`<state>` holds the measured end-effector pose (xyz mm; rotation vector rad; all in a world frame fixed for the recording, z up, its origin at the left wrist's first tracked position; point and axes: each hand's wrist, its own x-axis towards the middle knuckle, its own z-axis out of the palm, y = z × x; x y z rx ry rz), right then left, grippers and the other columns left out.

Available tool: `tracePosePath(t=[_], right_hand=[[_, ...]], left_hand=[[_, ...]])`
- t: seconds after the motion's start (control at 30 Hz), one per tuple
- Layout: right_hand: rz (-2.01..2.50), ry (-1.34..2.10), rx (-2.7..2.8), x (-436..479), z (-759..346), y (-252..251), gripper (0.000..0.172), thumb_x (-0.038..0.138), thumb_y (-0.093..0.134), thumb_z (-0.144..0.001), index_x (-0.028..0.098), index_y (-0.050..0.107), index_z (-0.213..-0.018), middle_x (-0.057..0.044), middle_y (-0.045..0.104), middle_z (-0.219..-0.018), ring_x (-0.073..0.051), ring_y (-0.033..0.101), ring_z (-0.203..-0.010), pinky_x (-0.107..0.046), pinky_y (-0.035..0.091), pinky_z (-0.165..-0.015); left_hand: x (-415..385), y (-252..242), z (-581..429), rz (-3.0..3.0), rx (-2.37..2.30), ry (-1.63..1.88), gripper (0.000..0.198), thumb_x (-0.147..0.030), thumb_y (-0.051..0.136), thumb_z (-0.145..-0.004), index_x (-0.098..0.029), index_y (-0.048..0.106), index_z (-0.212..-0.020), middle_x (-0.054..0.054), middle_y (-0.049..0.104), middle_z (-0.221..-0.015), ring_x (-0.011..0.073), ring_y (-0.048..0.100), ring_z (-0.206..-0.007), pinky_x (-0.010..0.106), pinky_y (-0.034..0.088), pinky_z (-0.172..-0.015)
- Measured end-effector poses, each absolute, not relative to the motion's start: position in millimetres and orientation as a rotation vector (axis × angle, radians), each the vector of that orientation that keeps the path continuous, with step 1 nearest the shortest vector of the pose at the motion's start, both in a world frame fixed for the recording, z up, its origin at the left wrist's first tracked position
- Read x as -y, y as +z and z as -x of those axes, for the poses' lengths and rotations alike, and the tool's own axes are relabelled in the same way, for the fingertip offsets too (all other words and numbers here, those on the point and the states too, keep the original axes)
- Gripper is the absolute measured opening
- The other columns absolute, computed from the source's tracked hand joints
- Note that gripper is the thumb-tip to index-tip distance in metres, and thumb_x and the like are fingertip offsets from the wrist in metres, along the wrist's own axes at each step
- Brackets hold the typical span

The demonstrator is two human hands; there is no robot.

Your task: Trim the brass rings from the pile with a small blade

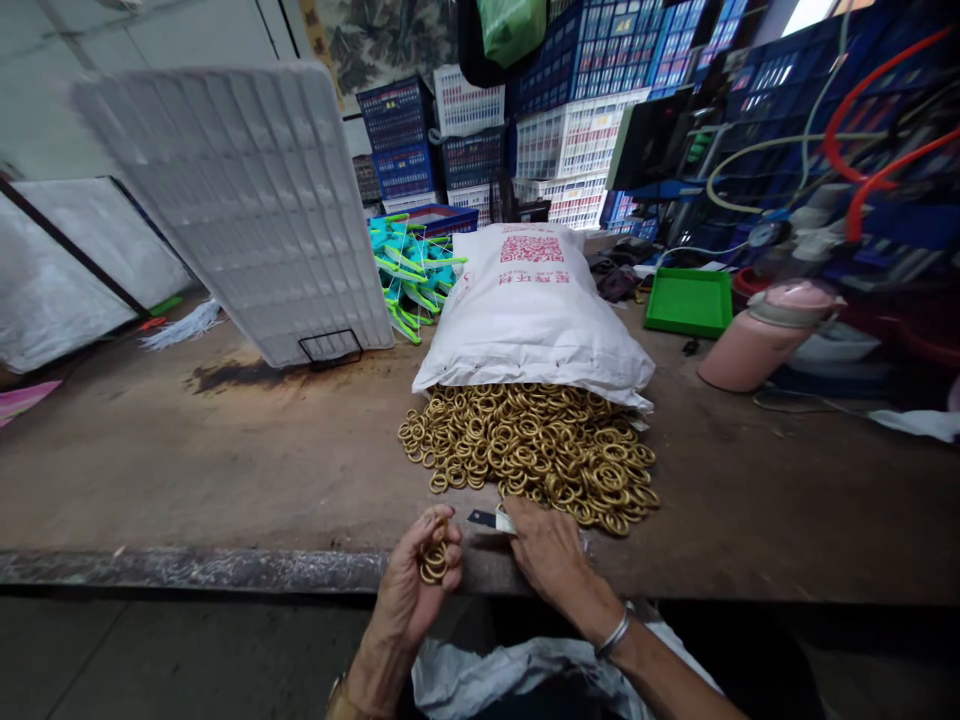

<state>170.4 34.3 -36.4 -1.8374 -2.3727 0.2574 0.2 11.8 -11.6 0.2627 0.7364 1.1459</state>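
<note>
A pile of brass rings (pixel 534 450) spills from the open mouth of a white sack (pixel 529 305) lying on the brown workbench (pixel 225 470). My left hand (pixel 412 590) is at the bench's near edge, fingers curled round a small stack of brass rings (pixel 433 562). My right hand (pixel 551 555) rests palm down beside it, at the near edge of the pile, pinching a small blue and white tool (pixel 491 520) that looks like a blade.
A white moulded tray (pixel 240 200) leans on a wire stand at the back left. Teal and green plastic parts (pixel 412 270) lie behind the sack. A green tray (pixel 688 300) and a pink flask (pixel 765 335) sit on the right. Stacked crates (pixel 570 140) fill the background.
</note>
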Motion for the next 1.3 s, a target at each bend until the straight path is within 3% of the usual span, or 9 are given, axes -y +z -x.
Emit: tracePosePath(t=[0.13,0.3,0.4,0.5,0.63,0.73,0.83,1.07,1.3], right_hand=[[1.875,0.252,2.369,-37,-167,-32,0.021,0.012,0.037,-0.078,0.019,0.053,-0.089,-0.004,0.062,-0.078,-0.015,0.056,-0.066,-0.027,0.025,-0.056],[1.856,0.361,2.270,-43,-169,-32,0.018,0.011,0.041,-0.073,0.018,0.053,-0.085,-0.004,0.061,-0.074,-0.014,0.054,-0.065,-0.025,0.025,-0.056],[1.730,0.674,2.100,-48,-172,-25,0.011,0.018,0.041,-0.074,0.018,0.051,-0.072,0.000,0.056,-0.063,-0.011,0.047,-0.057,-0.022,0.025,-0.053],[1.477,1.108,1.875,-49,-174,-17,0.018,0.028,0.041,-0.075,0.017,0.047,-0.061,0.004,0.046,-0.056,-0.009,0.040,-0.053,-0.020,0.027,-0.051],[1.311,1.488,1.620,-44,-175,-14,0.020,0.032,0.044,-0.073,0.016,0.048,-0.062,0.006,0.042,-0.053,-0.007,0.034,-0.049,-0.018,0.026,-0.047],[1.323,1.613,1.501,-40,-174,-15,0.022,0.035,0.046,-0.073,0.016,0.047,-0.061,0.008,0.037,-0.049,-0.005,0.029,-0.045,-0.018,0.023,-0.044],[1.322,1.632,1.412,-39,-171,-15,0.021,0.036,0.049,-0.071,0.017,0.044,-0.061,0.009,0.033,-0.048,-0.005,0.025,-0.044,-0.017,0.021,-0.042],[1.379,1.667,1.298,-36,-162,-22,0.027,0.044,0.040,-0.076,0.020,0.040,-0.064,0.010,0.033,-0.045,-0.004,0.021,-0.036,-0.018,0.018,-0.037],[1.435,1.340,1.510,-38,-164,-19,0.016,0.032,0.046,-0.070,0.018,0.044,-0.061,0.007,0.041,-0.052,-0.007,0.037,-0.050,-0.018,0.030,-0.048]], left_hand=[[-15,-16,0,-0.091,-0.709,1.123,0.017,-0.025,0.064,-0.067,-0.012,0.053,-0.066,0.003,0.054,-0.067,0.0070,0.048,-0.053,0.013,0.029,-0.038],[-16,-23,-5,-0.137,-0.793,1.101,0.014,-0.018,0.065,-0.066,-0.013,0.052,-0.070,0.002,0.056,-0.068,0.0080,0.051,-0.055,0.013,0.031,-0.038],[-18,-24,-9,-0.224,-0.782,1.064,0.017,-0.017,0.066,-0.065,-0.014,0.053,-0.075,0.000,0.055,-0.067,0.0074,0.052,-0.054,0.012,0.031,-0.038],[-21,-24,-16,-0.298,-0.813,1.042,0.023,-0.022,0.067,-0.064,-0.015,0.053,-0.081,0.000,0.055,-0.066,0.0074,0.052,-0.053,0.013,0.033,-0.039],[-20,-25,-26,-0.529,-0.877,1.041,0.033,-0.033,0.067,-0.065,-0.014,0.054,-0.090,-0.001,0.054,-0.062,0.0081,0.050,-0.049,0.014,0.032,-0.036],[-18,-28,-30,-0.674,-0.946,1.046,0.030,-0.038,0.063,-0.067,-0.013,0.055,-0.083,-0.003,0.049,-0.055,0.0049,0.042,-0.041,0.014,0.029,-0.034],[-17,-30,-32,-0.715,-1.015,1.063,0.028,-0.040,0.060,-0.070,-0.014,0.052,-0.075,-0.005,0.046,-0.052,0.0030,0.036,-0.038,0.013,0.026,-0.033],[-16,-28,-34,-0.731,-1.104,1.088,0.030,-0.043,0.059,-0.070,-0.015,0.049,-0.077,-0.006,0.046,-0.052,0.0027,0.035,-0.038,0.013,0.025,-0.035],[-10,-29,-31,-0.731,-1.025,0.957,0.030,-0.045,0.055,-0.072,-0.016,0.048,-0.074,-0.005,0.048,-0.053,0.0027,0.035,-0.036,0.015,0.021,-0.034]])
